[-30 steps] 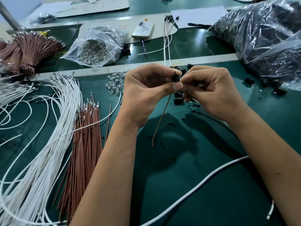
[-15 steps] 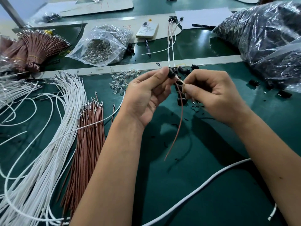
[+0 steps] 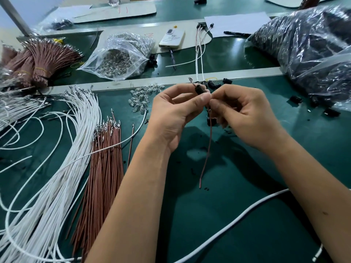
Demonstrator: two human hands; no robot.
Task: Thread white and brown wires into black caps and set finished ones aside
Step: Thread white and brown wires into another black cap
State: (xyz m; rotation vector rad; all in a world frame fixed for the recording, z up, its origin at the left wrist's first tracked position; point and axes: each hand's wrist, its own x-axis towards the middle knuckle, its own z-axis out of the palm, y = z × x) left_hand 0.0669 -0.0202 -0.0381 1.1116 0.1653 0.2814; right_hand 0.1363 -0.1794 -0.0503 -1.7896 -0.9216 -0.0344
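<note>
While your left hand [image 3: 176, 111] pinches a cap [image 3: 199, 90] and right hand [image 3: 245, 112] grips the brown wire [image 3: 208, 147], only a few finished ones [image 3: 199, 54] sit aside, with piles left.

We see a green mat [image 3: 247, 215] covering the bench, crossed at mid-depth by a pale rail [image 3: 133, 82]. Beyond that rail, left of centre, lies a clear plastic bag [image 3: 117, 57] full of small glass bulbs, and a loose scatter of the same bulbs [image 3: 142, 95] sits just on the near side of the rail. Farther back, a white phone [image 3: 171, 37] rests on a beige sheet of card, with a pen [image 3: 172, 57] just near of it. We find a white sheet of paper [image 3: 235, 23] to the right of the phone, a dark marker [image 3: 235, 33] lying along its near edge.
</note>
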